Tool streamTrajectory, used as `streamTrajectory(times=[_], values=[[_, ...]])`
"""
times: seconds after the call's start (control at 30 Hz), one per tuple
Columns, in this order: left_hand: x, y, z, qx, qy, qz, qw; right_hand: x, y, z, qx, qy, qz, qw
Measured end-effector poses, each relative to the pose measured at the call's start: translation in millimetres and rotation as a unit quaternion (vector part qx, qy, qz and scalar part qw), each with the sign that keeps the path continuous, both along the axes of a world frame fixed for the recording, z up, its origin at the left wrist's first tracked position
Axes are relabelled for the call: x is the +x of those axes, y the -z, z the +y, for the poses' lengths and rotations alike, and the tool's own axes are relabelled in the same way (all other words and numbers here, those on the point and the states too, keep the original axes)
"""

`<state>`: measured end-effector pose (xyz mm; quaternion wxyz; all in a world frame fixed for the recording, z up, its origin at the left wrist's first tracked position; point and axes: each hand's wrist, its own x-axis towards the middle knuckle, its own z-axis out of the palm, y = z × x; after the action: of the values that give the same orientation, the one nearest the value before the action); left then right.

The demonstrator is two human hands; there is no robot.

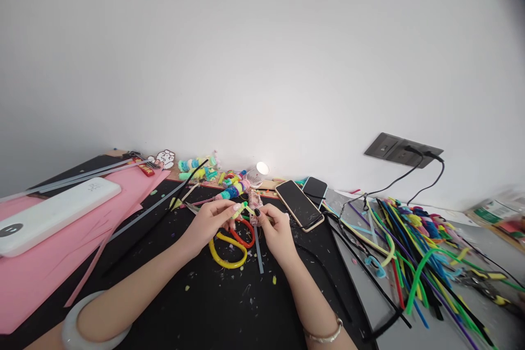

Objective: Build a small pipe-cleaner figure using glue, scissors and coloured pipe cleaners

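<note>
My left hand [205, 228] pinches one end of a short yellow-green pipe cleaner [239, 210] between thumb and fingertips. Its other end meets the thumb and forefinger of my right hand [278, 231], which are closed together on it. Below my hands lie scissors [228, 266] with yellow and red handle loops; their middle is partly hidden by my left hand. A narrow grey strip [258, 251] lies between my hands on the black tabletop [213, 311]. Just beyond my fingers is a roll of coiled colourful pipe cleaners [233, 191].
Two phones [299, 205] lie behind my right hand. Many loose pipe cleaners [426, 262] and pliers [478, 284] cover the grey surface at right. Pink sheets [49, 279] and a white device [61, 213] lie left. Cables run from a wall socket [396, 149].
</note>
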<state>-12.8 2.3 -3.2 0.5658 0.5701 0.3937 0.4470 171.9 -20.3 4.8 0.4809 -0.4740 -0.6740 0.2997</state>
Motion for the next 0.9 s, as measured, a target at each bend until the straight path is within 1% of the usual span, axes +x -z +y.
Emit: streamTrajectory(times=[0.13,0.3,0.4,0.57,0.73,0.8,0.9], values=[[0.1,-1.3,-1.1,-0.006,0.011,0.022,1.0,1.9,0.2,0.1,0.022,-0.006,-0.036,0.999],[1.3,0.1,-1.3,-0.043,0.038,0.003,0.998,3.1,0.4,0.0,0.031,-0.01,-0.047,0.998],[1.2,1.1,-0.5,-0.038,0.044,0.003,0.998,3.0,0.0,0.2,0.034,-0.009,-0.048,0.998],[-0.9,-1.3,-0.1,0.042,0.03,0.057,0.997,1.9,-0.4,-0.2,0.029,-0.013,-0.035,0.999],[-1.4,-5.0,-2.5,0.104,-0.008,0.106,0.989,0.4,-1.5,-1.3,0.006,-0.022,0.0,1.0],[-0.9,-5.4,-3.6,0.137,-0.031,0.139,0.98,-0.6,-2.2,-1.9,0.0,-0.028,0.012,1.0],[-0.6,-6.3,-4.6,0.206,-0.061,0.198,0.957,-2.3,-3.5,-2.8,-0.005,-0.045,0.02,0.999]])
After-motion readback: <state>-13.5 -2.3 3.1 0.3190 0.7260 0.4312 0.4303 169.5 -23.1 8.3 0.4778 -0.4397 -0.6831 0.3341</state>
